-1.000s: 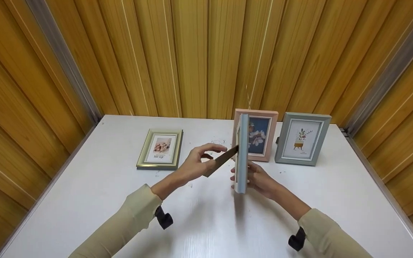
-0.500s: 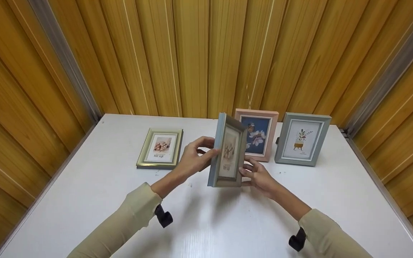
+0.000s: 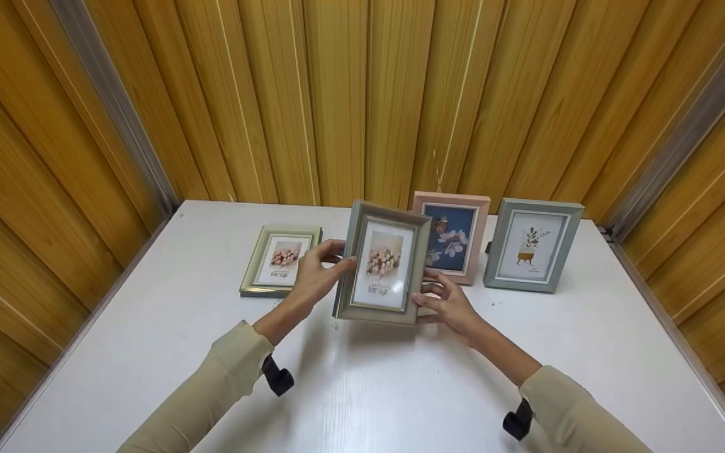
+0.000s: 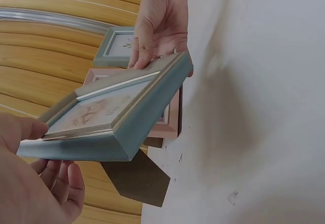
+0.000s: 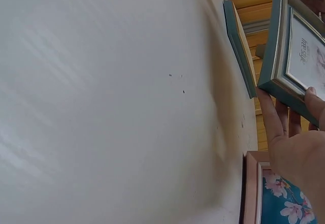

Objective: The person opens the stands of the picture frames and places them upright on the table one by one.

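Observation:
A photo frame [image 3: 391,261] with a grey-beige front, bluish sides and a flower picture is held above the table, its picture turned toward the head camera and leaning slightly. My left hand [image 3: 315,277] pinches its left edge, thumb on the front and fingers behind. At the lower right edge, my right hand [image 3: 454,313] grips it with the thumb on the front. The left wrist view shows its brown support leg [image 4: 139,181] sticking out from the back. Most of that back is hidden.
A gold-green photo frame [image 3: 279,264] lies face up at the left, partly behind my left hand. A pink photo frame [image 3: 479,242] and a grey-green photo frame [image 3: 564,245] stand at the back right of the white table [image 3: 362,396]. Wood-patterned walls [image 3: 337,100] enclose it.
The held photo frame has turned from edge-on to face the head camera and shifted left. My left hand has gone from its support leg to its left edge.

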Available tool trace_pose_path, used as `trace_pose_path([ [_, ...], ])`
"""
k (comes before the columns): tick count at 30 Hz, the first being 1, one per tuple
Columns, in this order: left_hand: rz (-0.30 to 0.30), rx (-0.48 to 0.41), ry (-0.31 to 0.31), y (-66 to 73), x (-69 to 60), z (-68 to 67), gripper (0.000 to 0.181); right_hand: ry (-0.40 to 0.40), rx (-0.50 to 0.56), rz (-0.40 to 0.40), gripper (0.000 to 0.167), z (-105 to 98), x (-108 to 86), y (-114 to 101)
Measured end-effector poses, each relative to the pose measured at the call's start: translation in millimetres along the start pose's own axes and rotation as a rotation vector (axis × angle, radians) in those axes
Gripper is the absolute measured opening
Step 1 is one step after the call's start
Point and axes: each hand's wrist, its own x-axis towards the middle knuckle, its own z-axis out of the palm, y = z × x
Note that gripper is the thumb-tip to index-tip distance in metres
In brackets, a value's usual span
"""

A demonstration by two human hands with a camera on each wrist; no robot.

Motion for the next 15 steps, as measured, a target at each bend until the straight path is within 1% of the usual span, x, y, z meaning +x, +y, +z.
trace_pose_path([
  [3, -0.015, 0.003, 0.018, -6.1, 3.5, -4.3, 0.034, 0.039, -0.026, -0.012, 0.066, 5, 3.8, 0],
  [7, -0.041, -0.021, 0.037, -13.6, 8.8, -8.1, 0.038, 0.086, -0.043, -0.026, 0.066, 12, 9.4, 1],
  [12, -0.068, -0.032, 0.034, -21.1, 14.4, -12.1, 0.041, 0.136, -0.052, -0.044, 0.066, 18, 15.9, 4],
  [15, -0.064, -0.037, 0.032, -24.6, 18.6, -14.2, 0.041, 0.168, -0.065, -0.056, 0.066, 21, 20.9, 7],
])
